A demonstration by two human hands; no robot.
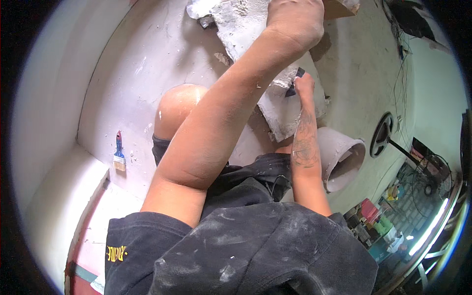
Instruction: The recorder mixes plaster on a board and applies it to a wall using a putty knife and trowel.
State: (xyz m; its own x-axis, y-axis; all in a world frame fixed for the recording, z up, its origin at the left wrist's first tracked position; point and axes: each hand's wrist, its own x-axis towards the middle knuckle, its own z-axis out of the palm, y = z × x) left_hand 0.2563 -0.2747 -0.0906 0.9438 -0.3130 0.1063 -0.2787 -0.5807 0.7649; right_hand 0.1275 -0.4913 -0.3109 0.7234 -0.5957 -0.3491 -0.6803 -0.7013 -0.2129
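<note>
- Right hand (305, 84) pinches a dark flat tool (300, 72) at the plaster-smeared board (281, 115).
- Left hand (296, 19): fingers hidden, grip cannot be told.
- Board lies right of the knee (178, 109); uneven pressure could tip it.

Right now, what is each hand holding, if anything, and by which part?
Right hand: a dark flat piece, the grip at its right edge. Left hand: cannot be told, cut by the picture's top.
</note>
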